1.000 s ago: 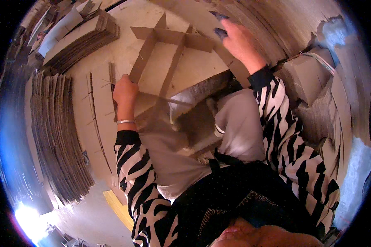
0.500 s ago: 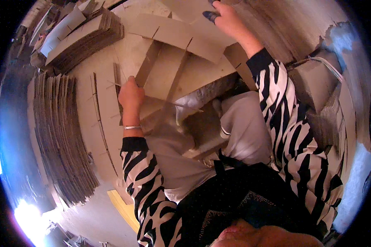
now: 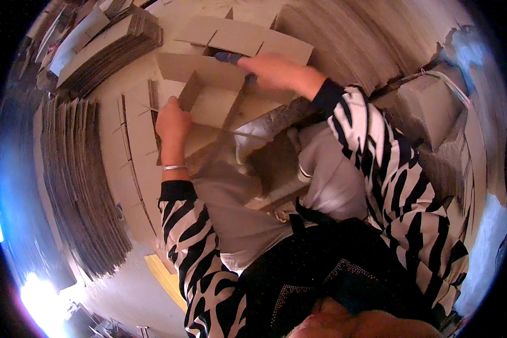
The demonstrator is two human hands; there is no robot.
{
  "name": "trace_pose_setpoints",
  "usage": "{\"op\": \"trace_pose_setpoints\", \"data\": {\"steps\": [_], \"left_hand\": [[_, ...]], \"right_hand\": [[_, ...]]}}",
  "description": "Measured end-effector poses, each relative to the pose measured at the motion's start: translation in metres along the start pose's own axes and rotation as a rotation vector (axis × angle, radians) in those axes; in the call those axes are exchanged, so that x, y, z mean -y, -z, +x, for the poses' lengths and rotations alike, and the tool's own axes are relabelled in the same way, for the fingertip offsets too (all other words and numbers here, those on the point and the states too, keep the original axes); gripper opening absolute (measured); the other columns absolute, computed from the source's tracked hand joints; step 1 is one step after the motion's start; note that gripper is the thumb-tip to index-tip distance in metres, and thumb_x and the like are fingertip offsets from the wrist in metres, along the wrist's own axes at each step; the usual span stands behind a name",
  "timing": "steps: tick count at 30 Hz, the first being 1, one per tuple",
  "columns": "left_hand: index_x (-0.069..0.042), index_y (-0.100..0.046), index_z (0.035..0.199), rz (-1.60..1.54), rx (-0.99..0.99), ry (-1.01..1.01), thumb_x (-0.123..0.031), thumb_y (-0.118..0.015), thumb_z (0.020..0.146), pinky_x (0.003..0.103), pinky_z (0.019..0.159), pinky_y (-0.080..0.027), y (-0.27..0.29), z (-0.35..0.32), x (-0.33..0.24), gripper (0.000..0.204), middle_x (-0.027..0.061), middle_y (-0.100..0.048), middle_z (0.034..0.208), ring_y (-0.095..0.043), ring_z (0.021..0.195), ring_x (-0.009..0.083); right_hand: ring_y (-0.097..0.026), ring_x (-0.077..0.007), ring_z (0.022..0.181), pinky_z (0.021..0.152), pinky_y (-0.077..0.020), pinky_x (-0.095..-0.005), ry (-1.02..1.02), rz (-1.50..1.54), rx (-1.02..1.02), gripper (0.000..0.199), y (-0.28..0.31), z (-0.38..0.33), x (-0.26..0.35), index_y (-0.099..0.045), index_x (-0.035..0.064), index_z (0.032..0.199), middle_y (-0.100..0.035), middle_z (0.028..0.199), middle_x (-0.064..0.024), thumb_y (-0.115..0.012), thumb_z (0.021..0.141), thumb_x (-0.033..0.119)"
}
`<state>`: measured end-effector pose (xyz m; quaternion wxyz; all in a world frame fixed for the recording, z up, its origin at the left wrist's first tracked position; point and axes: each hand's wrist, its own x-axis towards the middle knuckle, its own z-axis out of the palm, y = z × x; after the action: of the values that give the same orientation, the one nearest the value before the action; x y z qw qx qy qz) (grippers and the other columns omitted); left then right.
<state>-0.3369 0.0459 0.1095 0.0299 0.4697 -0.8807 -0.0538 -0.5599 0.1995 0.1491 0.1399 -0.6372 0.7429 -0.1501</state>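
A slotted cardboard divider grid [image 3: 208, 107] stands over my lap, its strips crossing to form cells. My left hand [image 3: 173, 121] is closed on the cardboard at the grid's left side, thumb on top. At the far side of the grid, my right hand [image 3: 273, 72], slightly blurred, reaches in from the right. Dark covers sit on its thumb and index fingertip, which lie on either side of a cardboard strip [image 3: 194, 72]. Just beyond it is another slotted strip [image 3: 248, 40], broad side up.
Flat slotted cardboard pieces [image 3: 132, 152] lie left of my left hand. Farther left stands a long stack of cardboard strips [image 3: 76, 186]; another stack [image 3: 112, 50] is at the far left. More stacked cardboard [image 3: 343, 45] fills the far right. A yellow strip [image 3: 166, 276] lies near my left sleeve.
My right hand has come down and nearer from the far side onto the grid's cardboard strip. The far strips have shifted and spread apart. My left hand has kept its hold.
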Motion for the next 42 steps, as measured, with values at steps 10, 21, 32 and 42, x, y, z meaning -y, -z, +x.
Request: {"op": "trace_pose_setpoints", "data": {"steps": [10, 21, 32, 42], "left_hand": [[-0.006, -0.057, 0.094, 0.009, -0.015, -0.026, -0.013, -0.054, 0.081, 0.050, 0.072, -0.052, -0.008, 0.005, -0.011, 0.016, 0.0201, -0.067, 0.090, -0.065, 0.087, 0.0402], [-0.006, -0.056, 0.095, -0.020, -0.041, -0.080, -0.012, -0.055, 0.080, 0.050, 0.073, -0.051, -0.006, 0.003, -0.011, 0.016, 0.0188, -0.067, 0.092, -0.064, 0.089, 0.0398], [-0.002, -0.058, 0.105, 0.002, -0.099, 0.182, -0.025, -0.058, 0.080, 0.050, 0.079, -0.050, 0.031, -0.019, 0.030, 0.034, 0.0217, -0.065, 0.099, -0.063, 0.092, 0.0410], [0.005, -0.045, 0.125, -0.300, 0.184, -0.177, -0.015, -0.057, 0.073, 0.046, 0.084, -0.049, -0.010, -0.066, -0.111, 0.057, 0.0295, -0.062, 0.104, -0.061, 0.098, 0.0430]], "right_hand": [[-0.063, -0.0397, 0.083, 0.067, -0.0481, -0.0519, -0.090, -0.065, -0.077, 0.031, -0.039, -0.005, -0.016, -0.058, 0.0122, 0.108, -0.065, 0.083, -0.0180, -0.056, 0.077, 0.014], [-0.062, -0.0383, 0.092, 0.081, -0.0486, -0.0476, -0.252, -0.350, -0.651, 0.033, 0.001, -0.023, -0.078, -0.061, 0.0069, 0.107, -0.065, 0.094, -0.0196, -0.063, 0.075, 0.014], [-0.063, -0.0302, 0.084, 0.073, -0.0478, -0.0401, -0.577, 0.395, -0.662, 0.027, 0.003, -0.026, -0.121, -0.062, 0.0001, 0.102, -0.066, 0.089, -0.0207, -0.058, 0.085, 0.020], [-0.057, -0.0091, 0.073, 0.057, -0.0437, -0.0255, -0.418, 1.356, -0.373, 0.028, -0.072, 0.025, -0.031, -0.065, 0.0083, 0.109, -0.064, 0.087, 0.0027, -0.064, 0.089, 0.027]]}}
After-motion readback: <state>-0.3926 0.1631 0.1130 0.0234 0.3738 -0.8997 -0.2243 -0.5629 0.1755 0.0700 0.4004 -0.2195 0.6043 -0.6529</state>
